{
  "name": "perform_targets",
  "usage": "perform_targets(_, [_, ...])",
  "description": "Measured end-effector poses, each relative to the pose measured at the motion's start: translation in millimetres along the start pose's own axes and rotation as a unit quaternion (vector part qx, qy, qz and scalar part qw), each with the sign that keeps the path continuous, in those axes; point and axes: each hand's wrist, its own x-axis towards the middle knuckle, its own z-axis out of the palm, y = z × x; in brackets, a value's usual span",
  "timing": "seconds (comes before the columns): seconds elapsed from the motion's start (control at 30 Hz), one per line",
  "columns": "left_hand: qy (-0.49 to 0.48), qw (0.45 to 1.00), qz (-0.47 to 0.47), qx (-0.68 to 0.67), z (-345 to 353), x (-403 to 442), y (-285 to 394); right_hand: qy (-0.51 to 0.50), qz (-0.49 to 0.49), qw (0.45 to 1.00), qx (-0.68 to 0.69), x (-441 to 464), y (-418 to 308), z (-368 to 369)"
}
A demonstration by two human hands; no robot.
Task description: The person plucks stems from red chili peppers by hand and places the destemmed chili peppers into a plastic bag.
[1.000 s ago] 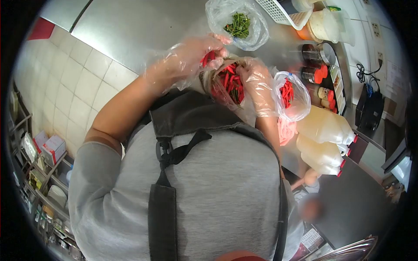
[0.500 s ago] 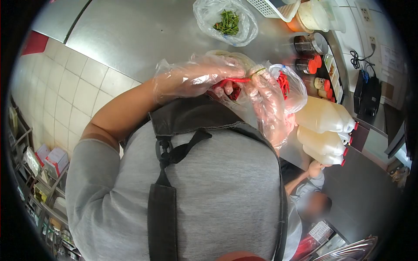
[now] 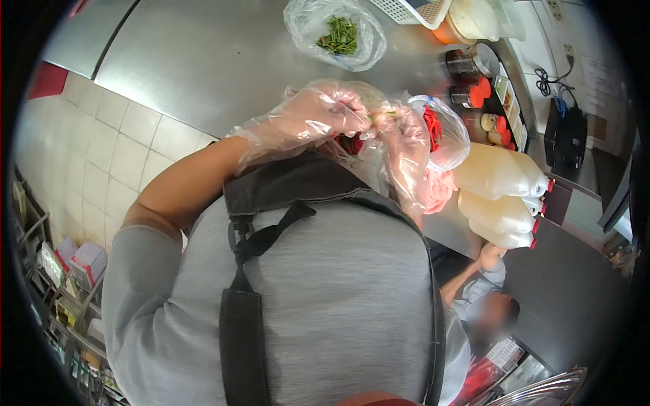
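Both hands wear clear plastic gloves and meet above an opened bag of red chillies, which they partly cover. My left hand has its fingers closed, and what they hold is hidden. My right hand pinches at a small green stem between the two hands. Just right of it lies a clear bag with red chillies. Farther forward on the steel counter is another clear bag, with green stems in it.
Large jugs of pale liquid and a pink cloth-like item lie at the right. Beyond are red-lidded jars, a white basket and a black device. A co-worker is at the lower right.
The red chilli seen stretched between the hands half a second ago no longer shows; my left fingers have curled closed. Earlier, my right hand was at the chilli bag. The view has shifted slightly.
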Motion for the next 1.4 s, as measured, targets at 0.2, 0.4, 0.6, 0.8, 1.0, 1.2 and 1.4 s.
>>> perform_targets(0.2, [0.014,1.000,0.016,0.003,-9,1,-9,0.026,0.004,0.996,0.080,13,-11,4])
perform_targets(0.4, [0.105,0.985,-0.034,-0.130,-21,-5,0,0.026,-0.110,0.968,-0.223,100,-4,-3])
perform_targets(0.6, [0.207,0.959,-0.034,-0.189,-39,-13,-1,-0.107,-0.140,0.886,-0.429,89,-17,-4])
perform_targets(0.8, [0.171,0.969,-0.029,-0.174,-41,-9,-5,-0.190,-0.149,0.869,-0.432,61,44,27])
perform_targets(1.0, [0.183,0.967,-0.050,-0.170,-37,-11,-5,-0.171,-0.078,0.918,-0.350,48,49,10])
perform_targets(1.2, [0.159,0.978,-0.035,-0.129,-28,-13,-6,-0.070,-0.001,0.956,-0.286,17,26,-10])
perform_targets(1.4, [0.128,0.991,-0.036,-0.018,-11,-8,-12,-0.014,0.101,0.993,-0.059,-2,11,-18])
